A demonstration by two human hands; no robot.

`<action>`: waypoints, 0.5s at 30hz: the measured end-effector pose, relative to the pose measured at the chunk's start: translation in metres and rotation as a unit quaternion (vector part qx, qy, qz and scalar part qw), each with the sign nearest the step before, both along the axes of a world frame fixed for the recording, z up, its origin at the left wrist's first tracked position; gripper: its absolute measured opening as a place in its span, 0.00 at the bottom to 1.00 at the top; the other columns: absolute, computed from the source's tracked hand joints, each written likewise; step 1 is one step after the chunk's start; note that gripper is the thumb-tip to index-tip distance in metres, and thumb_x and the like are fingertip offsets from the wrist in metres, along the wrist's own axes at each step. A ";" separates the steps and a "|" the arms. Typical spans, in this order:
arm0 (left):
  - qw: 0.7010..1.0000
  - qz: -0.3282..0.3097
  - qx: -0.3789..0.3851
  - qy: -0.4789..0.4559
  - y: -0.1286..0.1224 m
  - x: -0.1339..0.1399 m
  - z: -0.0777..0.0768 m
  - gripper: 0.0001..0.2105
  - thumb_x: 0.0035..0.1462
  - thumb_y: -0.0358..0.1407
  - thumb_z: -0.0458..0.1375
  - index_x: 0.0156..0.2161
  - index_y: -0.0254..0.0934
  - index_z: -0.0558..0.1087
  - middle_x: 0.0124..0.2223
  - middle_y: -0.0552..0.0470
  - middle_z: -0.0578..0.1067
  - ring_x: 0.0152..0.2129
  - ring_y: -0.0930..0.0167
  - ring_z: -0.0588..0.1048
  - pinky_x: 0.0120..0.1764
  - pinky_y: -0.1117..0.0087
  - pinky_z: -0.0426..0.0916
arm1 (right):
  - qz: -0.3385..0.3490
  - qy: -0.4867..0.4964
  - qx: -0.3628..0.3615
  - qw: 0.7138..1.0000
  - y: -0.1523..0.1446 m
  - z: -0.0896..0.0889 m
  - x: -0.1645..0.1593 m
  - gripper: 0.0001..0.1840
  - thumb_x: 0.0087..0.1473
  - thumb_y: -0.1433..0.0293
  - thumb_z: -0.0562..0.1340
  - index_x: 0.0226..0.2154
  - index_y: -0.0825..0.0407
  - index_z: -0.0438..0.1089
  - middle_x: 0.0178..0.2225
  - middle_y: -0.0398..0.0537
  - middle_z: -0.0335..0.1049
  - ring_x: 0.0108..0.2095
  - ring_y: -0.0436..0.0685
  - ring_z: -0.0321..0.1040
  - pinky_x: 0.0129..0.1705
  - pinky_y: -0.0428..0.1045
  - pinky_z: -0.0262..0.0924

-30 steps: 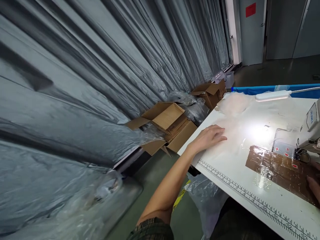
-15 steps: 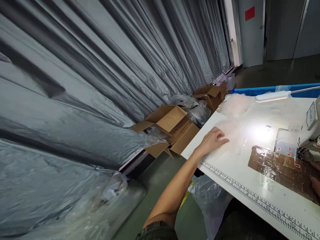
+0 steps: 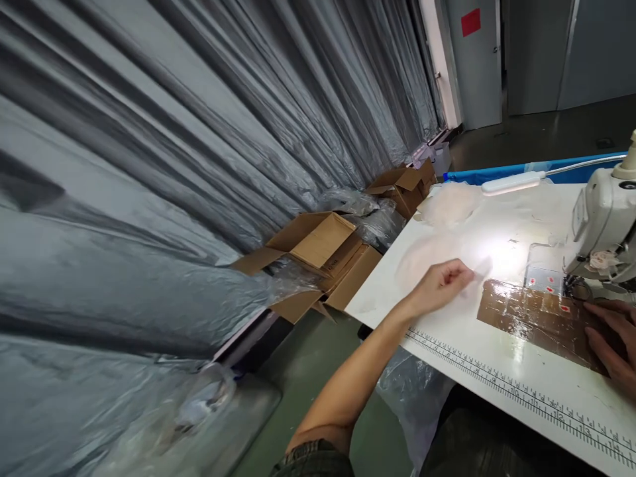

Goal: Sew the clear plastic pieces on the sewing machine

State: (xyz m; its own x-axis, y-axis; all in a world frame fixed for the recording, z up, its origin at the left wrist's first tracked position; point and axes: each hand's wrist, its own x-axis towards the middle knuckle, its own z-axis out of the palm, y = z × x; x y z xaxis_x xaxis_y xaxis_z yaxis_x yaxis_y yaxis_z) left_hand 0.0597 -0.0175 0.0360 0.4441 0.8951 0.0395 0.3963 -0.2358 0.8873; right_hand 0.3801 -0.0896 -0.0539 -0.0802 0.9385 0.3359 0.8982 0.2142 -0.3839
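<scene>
My left hand [image 3: 442, 286] is raised a little over the white sewing table, thumb and fingers pinched together. A thin, see-through pale piece [image 3: 481, 268] appears at its fingertips, its edges hard to make out. Behind the hand lie very sheer, pale pink pieces [image 3: 415, 257], and a larger pale pink heap [image 3: 451, 203] sits farther back. At the right edge my right hand [image 3: 616, 336] rests with fingers stretched out on a brown, tape-covered sheet [image 3: 534, 324], close to the needle area of the sewing machine [image 3: 603, 222]. Part of that hand is cut off.
A white lamp bar [image 3: 511, 183] on a flexible neck lies across the back. Printed ruler marks [image 3: 497, 381] run along the table's front edge. Open cardboard boxes [image 3: 322, 242] and plastic bags [image 3: 380, 225] stand left of the table, beside a grey curtain [image 3: 199, 132].
My left hand has moved right from the pale pieces, and its fingers have closed in a pinch. The view has shifted right, showing more of the machine and my right hand.
</scene>
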 end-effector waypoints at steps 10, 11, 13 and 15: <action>0.962 -0.220 0.133 0.094 -0.014 0.061 -0.009 0.09 0.66 0.34 0.54 0.47 0.37 0.74 0.56 0.45 0.74 0.50 0.67 0.75 0.50 0.64 0.73 | 0.007 0.011 0.001 1.000 -0.006 0.028 -0.011 0.25 0.62 0.59 0.48 0.50 0.52 0.72 0.44 0.58 0.68 0.41 0.62 0.71 0.44 0.56 0.70; 0.965 -0.180 0.156 0.106 -0.008 0.061 -0.012 0.08 0.66 0.35 0.55 0.47 0.37 0.74 0.54 0.45 0.75 0.48 0.68 0.76 0.49 0.64 0.73 | 0.011 0.016 0.001 1.000 -0.007 0.027 -0.010 0.24 0.62 0.60 0.49 0.50 0.52 0.72 0.45 0.58 0.68 0.43 0.62 0.70 0.45 0.56 0.70; 0.965 -0.120 0.185 0.140 0.003 0.061 -0.019 0.09 0.65 0.36 0.57 0.47 0.36 0.73 0.51 0.44 0.75 0.45 0.67 0.75 0.47 0.62 0.73 | 0.012 0.020 -0.001 1.000 -0.007 0.026 -0.009 0.22 0.61 0.60 0.50 0.50 0.51 0.72 0.46 0.57 0.68 0.45 0.63 0.70 0.47 0.56 0.69; 0.959 -0.100 0.197 0.180 0.009 0.062 -0.026 0.11 0.61 0.38 0.61 0.47 0.37 0.73 0.49 0.45 0.75 0.44 0.65 0.74 0.46 0.61 0.72 | 0.011 0.025 -0.006 1.000 -0.008 0.026 -0.009 0.22 0.61 0.61 0.50 0.50 0.51 0.71 0.48 0.57 0.67 0.46 0.63 0.69 0.48 0.57 0.69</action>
State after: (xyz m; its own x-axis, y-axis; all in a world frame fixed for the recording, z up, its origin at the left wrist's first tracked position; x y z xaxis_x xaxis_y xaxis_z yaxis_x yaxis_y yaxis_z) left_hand 0.1217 -0.0082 0.0099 0.6539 0.7374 0.1692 0.5714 -0.6280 0.5283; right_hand 0.3711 -0.0976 -0.0276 -0.0842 0.9405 0.3291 0.8731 0.2288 -0.4306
